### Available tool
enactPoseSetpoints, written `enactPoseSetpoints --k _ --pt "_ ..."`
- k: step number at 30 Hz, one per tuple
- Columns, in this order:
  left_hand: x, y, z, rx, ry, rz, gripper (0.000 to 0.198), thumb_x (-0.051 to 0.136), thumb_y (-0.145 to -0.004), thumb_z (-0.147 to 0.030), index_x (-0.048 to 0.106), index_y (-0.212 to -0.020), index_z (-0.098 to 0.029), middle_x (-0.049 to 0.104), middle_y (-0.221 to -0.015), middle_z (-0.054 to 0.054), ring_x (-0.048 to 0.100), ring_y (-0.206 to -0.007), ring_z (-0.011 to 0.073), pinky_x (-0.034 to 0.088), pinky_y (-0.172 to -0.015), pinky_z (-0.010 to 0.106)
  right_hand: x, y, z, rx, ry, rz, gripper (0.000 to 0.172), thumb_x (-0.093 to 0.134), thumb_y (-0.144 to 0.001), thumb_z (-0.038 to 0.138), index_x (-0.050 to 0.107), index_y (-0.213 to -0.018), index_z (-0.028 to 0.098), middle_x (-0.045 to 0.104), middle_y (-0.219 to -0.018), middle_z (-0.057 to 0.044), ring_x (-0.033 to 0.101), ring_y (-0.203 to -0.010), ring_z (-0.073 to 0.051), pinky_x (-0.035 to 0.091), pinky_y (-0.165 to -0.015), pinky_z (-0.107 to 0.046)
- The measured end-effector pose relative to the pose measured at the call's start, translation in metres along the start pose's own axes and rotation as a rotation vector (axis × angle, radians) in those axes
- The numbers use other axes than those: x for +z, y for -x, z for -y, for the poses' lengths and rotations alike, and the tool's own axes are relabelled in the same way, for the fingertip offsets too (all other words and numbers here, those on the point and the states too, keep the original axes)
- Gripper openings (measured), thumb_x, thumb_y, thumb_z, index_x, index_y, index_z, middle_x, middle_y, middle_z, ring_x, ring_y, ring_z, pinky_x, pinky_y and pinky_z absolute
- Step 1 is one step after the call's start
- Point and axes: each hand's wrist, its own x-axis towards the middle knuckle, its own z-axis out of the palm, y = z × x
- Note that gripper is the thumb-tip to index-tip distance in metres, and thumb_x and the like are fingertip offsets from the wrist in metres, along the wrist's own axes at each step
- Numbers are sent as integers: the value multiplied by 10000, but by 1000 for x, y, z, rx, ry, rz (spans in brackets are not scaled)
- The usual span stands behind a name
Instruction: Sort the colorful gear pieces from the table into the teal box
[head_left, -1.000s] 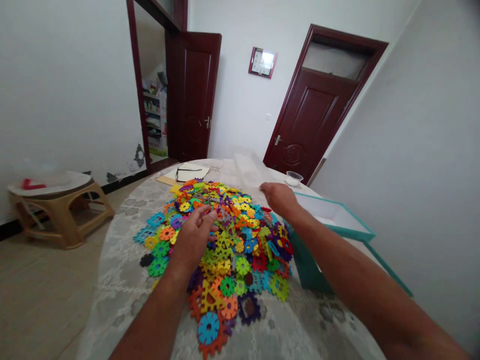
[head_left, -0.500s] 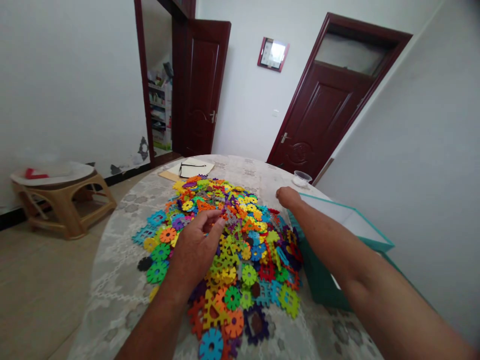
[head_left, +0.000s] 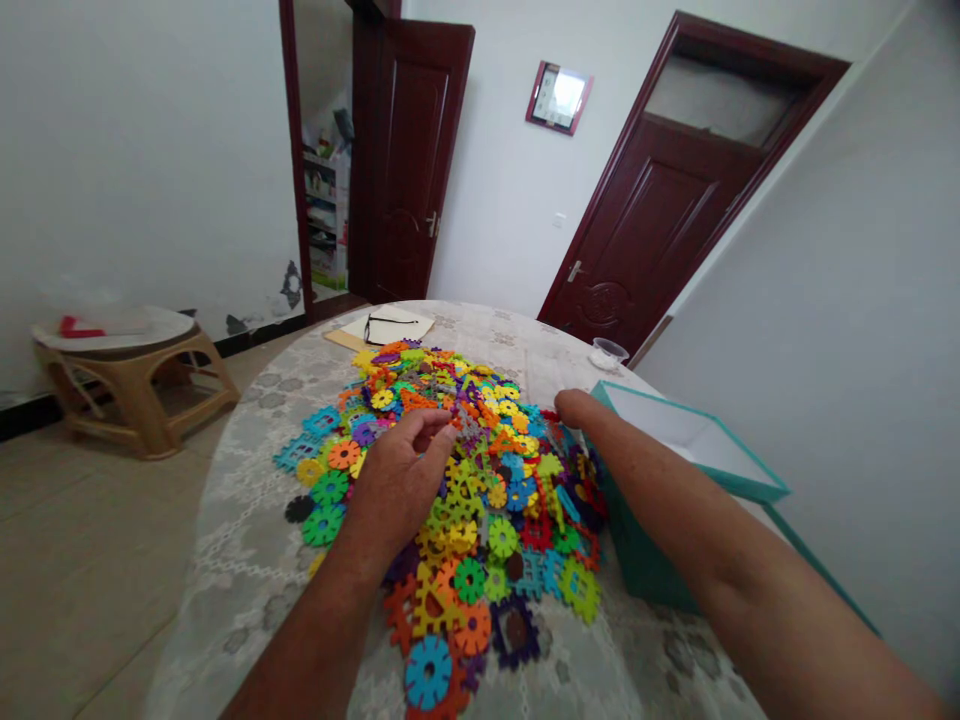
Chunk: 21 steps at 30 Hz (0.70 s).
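Observation:
A heap of colourful plastic gear-shaped pieces covers the middle of a round table with a lace-patterned cloth. My left hand lies palm-down on the heap's near left part. Its thumb and fingers are bent and slightly apart, with the tips by a grey piece. My right hand reaches to the heap's far right edge, next to the corner of an open teal box. Its fingers point down and away and are hidden.
The teal box has a white inside and stands at the table's right. A notebook with glasses and a small clear bowl sit at the far edge. A tan stool stands on the floor to the left. Two dark doors are behind.
My right hand has drawn back from the far side of the heap to the box corner. The left hand has stayed on the heap, and the view has shifted slightly.

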Motion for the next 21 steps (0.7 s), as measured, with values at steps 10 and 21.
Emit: enactPoseSetpoints --k 10,21 --pt "-4 -2 2 17 -14 4 371 599 -919 -481 755 -1098 -195 805 -1063 63 740 -968 244 570 -915 358 -5 20 3 -25 25 180 400 687 -1020 400 632 -1350 180 640 -1359 -116 675 -1144 -256 597 -963 -470" --pt "-7 -4 8 43 -105 -14 338 560 -947 -444 754 -1112 -222 807 -1076 65 746 -998 248 562 -904 372 -5 37 6 61 -12 163 406 689 -1019 397 632 -1349 168 644 -1352 -121 675 -1144 -259 596 -962 -468"
